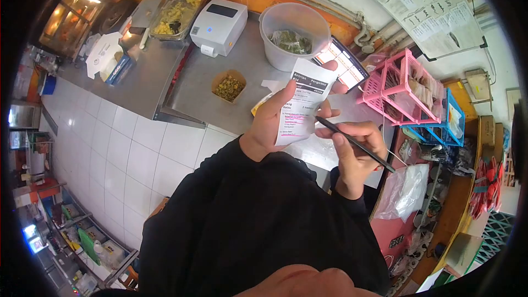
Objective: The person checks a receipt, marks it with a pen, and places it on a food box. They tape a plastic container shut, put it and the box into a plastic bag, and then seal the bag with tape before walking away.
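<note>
With the left hand [267, 121], kinda pinching a long white printed paper slip [300, 102], tilting its top right. Just beside it, pinching a slim black pen [366, 150] with the right hand [355, 165], aiming up-left at the slip's edge. Can't tell if touching.

White receipt [300, 104], magenta underlines [293, 117]; black pen [360, 147]; black sleeves [226, 159]; white printer [220, 28], dark top panel [224, 9]; white floor tiles [118, 148].

On the metal counter [193, 87], white printer [219, 28], plastic bucket [278, 60], brown carton [215, 86].
</note>
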